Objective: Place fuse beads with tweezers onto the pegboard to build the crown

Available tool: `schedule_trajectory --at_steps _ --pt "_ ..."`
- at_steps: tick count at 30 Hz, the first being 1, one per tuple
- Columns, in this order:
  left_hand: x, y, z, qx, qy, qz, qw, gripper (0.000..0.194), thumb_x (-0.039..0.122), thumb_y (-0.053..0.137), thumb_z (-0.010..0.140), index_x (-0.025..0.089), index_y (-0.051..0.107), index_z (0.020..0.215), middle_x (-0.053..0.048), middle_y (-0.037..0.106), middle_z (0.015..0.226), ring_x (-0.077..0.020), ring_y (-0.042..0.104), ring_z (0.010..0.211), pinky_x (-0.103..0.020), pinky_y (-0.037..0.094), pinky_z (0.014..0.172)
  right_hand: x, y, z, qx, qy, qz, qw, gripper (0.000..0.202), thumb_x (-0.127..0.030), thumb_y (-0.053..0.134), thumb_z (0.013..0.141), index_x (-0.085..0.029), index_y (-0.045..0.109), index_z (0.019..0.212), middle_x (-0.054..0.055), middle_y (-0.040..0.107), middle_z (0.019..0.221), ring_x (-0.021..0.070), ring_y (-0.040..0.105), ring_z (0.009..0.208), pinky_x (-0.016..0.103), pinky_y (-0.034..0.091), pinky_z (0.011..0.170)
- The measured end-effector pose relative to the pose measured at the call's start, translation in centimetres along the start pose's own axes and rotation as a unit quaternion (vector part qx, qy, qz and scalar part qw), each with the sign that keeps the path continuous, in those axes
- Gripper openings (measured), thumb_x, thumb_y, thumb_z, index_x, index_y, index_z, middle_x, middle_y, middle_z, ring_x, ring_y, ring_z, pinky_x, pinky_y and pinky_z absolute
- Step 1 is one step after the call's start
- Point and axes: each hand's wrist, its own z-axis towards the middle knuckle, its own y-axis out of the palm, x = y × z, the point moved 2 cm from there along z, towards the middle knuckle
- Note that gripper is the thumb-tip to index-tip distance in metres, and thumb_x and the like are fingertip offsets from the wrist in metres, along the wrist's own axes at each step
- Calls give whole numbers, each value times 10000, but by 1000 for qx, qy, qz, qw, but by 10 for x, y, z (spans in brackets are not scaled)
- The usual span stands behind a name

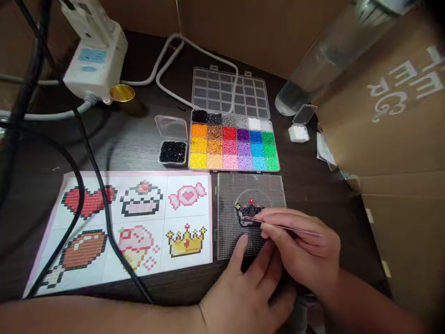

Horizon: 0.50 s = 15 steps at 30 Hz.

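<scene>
Clear square plastic pegboard (227, 227) laid toward near edge of dark wooden table (135, 144); partly built black bead crown (248, 210) with red and yellow beads set on it. Thin pinkish tweezers (299, 229) pinched between thumb and fingers of right hand (309, 253), tips placed at crown. Left hand (245, 294) half open, fingers spread at board's near edge, nothing seen gripped. Multicoloured bead box (232, 170) placed just beyond board's far edge, printed pattern sheet (163, 222) beside its left edge.
</scene>
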Motion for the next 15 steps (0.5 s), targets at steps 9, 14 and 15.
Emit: schedule_trajectory --at_steps 9,14,15 --pt "-2 -1 -2 -2 -1 6 1000 390 412 337 963 358 514 1306 -83 539 1337 -321 400 1279 -592 158 1002 -3 -2 2 -1 -4 15 1000 192 -36 649 783 -202 742 811 17 740 843 147 715 749 206 591 581" --pt "-3 -1 -3 2 -2 8 1000 395 422 345 957 349 515 1306 -100 527 1353 -323 396 1288 -596 147 1008 -4 -4 1 12 7 11 1000 190 -52 654 784 -220 742 787 16 741 847 164 712 787 228 598 611" --pt "-3 0 -3 4 -1 9 1000 393 416 348 957 347 514 1307 -102 526 1354 -320 402 1285 -597 143 1011 -4 -4 1 15 14 14 1000 188 -58 654 787 -224 741 773 17 740 849 166 711 794 232 597 614"
